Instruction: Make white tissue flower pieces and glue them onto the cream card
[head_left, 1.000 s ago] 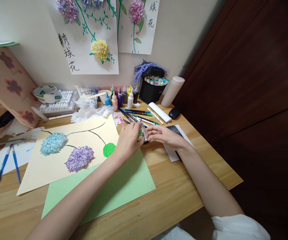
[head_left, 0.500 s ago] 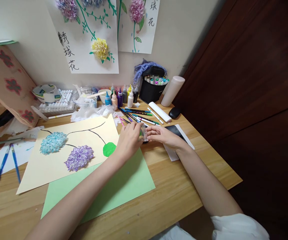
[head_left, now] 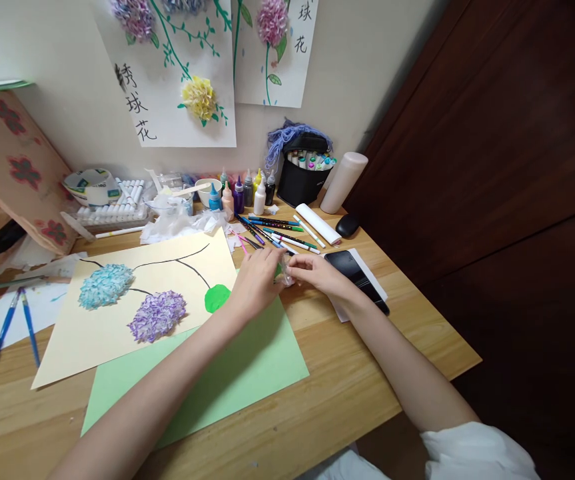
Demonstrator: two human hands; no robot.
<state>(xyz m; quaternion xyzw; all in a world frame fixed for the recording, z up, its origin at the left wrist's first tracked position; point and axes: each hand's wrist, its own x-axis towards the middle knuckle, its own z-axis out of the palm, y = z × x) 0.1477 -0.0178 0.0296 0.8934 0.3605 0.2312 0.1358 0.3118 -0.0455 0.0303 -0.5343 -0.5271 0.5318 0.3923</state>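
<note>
Working a small, clear, crinkled plastic packet (head_left: 288, 274) right between the fingertips, the left hand (head_left: 257, 280) grips one side while the right hand (head_left: 317, 273) pinches the other, and the next move seems to call for a steady left hold.

Left wall sheet (head_left: 167, 100): handwritten black characters (head_left: 136, 103) in a vertical column, reading 绣球花, the first partly smudged. Right wall sheet (head_left: 284, 83): 球 above 花, likewise handwritten in black, reaching the view's upper edge. Small white lettering on the black marker case (head_left: 298, 187) is illegible.
</note>
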